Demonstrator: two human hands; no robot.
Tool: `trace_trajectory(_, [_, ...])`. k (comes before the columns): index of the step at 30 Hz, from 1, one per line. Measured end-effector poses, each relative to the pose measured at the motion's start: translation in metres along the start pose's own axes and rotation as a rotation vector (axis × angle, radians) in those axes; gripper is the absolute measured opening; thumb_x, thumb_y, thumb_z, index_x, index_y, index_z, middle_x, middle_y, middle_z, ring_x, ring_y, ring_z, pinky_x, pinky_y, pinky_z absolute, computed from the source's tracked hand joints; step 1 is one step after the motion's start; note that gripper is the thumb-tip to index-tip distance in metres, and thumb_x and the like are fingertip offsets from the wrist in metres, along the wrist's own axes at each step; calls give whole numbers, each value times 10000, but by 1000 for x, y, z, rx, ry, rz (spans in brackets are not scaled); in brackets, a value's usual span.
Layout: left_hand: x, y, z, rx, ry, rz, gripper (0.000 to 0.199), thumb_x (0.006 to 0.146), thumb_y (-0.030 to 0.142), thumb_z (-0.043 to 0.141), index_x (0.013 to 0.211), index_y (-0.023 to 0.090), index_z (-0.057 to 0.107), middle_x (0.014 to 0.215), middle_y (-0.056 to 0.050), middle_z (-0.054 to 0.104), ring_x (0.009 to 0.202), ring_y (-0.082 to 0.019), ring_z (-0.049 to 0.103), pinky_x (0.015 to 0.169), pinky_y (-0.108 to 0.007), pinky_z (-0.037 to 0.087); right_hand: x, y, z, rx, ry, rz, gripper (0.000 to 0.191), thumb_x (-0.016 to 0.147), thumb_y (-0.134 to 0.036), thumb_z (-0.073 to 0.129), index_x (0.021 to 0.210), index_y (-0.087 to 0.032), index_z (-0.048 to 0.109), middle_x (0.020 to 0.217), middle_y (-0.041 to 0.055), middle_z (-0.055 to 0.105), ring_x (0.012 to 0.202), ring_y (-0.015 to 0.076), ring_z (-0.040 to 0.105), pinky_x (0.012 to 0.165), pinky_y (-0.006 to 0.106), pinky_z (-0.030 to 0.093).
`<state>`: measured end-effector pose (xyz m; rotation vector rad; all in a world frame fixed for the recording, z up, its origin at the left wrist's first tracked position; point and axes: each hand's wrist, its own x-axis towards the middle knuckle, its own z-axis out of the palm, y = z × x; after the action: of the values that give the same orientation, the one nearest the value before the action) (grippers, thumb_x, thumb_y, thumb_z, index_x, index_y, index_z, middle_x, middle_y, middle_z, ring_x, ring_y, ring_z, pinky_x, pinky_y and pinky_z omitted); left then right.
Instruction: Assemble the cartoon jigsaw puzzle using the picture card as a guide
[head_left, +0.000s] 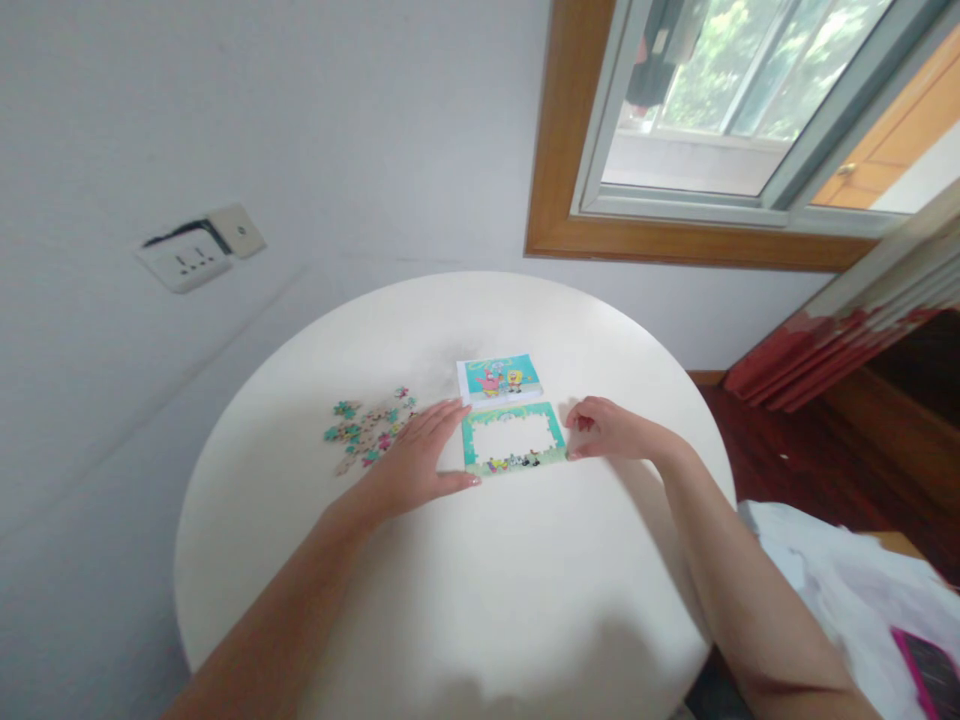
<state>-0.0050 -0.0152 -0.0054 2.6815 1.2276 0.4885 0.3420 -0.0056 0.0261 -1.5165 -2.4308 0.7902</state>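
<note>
A teal puzzle frame board (553, 452) with cartoon figures along its lower border and a blank white middle lies flat on the white round table (517, 580). My left hand (420, 450) rests at its left edge, fingers stretched and thumb apart, near the lower left corner. At the right edge is my right hand (611, 430), its fingers curled and its thumb apart from them, touching or nearly touching the board's side. Just beyond the board lies a picture card (499, 378) with a pink and a yellow cartoon figure. Loose jigsaw pieces (349, 432) are scattered left of my left hand, which partly covers them.
A wall with a socket (187, 260) stands behind the table on the left. Back right is a wood-framed window (551, 180), with a red and white curtain (795, 350) beside it. White plastic (810, 570) and a pink-edged dark object (926, 665) lie at the lower right.
</note>
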Motion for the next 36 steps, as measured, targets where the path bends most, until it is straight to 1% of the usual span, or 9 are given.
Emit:
trace_trajectory(3, [1,-3,6,19,-8,7,913,768,650,619,1456,139,305,1498,-169,360,1385,-324,325,1151,-471,279,-1,-3,-1,-38,-9,-7,411,667,-405,767,981,-174,637,948,60,594,901,206,537,828,323,438])
trace_trajectory(9, [2,-3,12,29,-2,-10,912,756,639,633,1460,164,299,1494,-152,375,1383,-321,329,1146,-468,276,-1,-7,1,-57,-5,-10,381,676,-391,765,967,-179,640,948,60,606,913,214,531,831,325,434])
trace_trajectory(17, [1,-1,14,54,-16,-38,903,768,632,623,1470,179,280,1491,-150,382,1384,-324,324,1144,-481,261,-1,-12,1,-46,-4,-10,318,689,-351,753,943,-186,654,946,63,606,905,213,541,820,317,444])
trace_trajectory(23, [1,0,16,52,-1,-47,897,766,627,627,1464,171,296,1486,-161,386,1383,-333,326,1142,-487,262,0,-16,2,-51,-4,-30,299,695,-345,748,928,-183,655,940,62,614,883,207,543,801,312,444])
trace_trajectory(28, [1,2,13,70,-24,-50,890,770,618,628,1459,155,305,1490,-155,385,1385,-330,322,1146,-483,254,0,-15,2,-50,-7,-31,293,700,-343,743,926,-182,650,936,60,613,883,207,544,800,310,440])
trace_trajectory(36, [1,4,10,71,-12,-47,863,768,602,631,1461,202,307,1478,-134,411,1369,-341,346,1128,-493,273,0,-12,4,-40,4,-27,322,692,-358,746,945,-192,635,953,56,612,898,211,546,795,315,440])
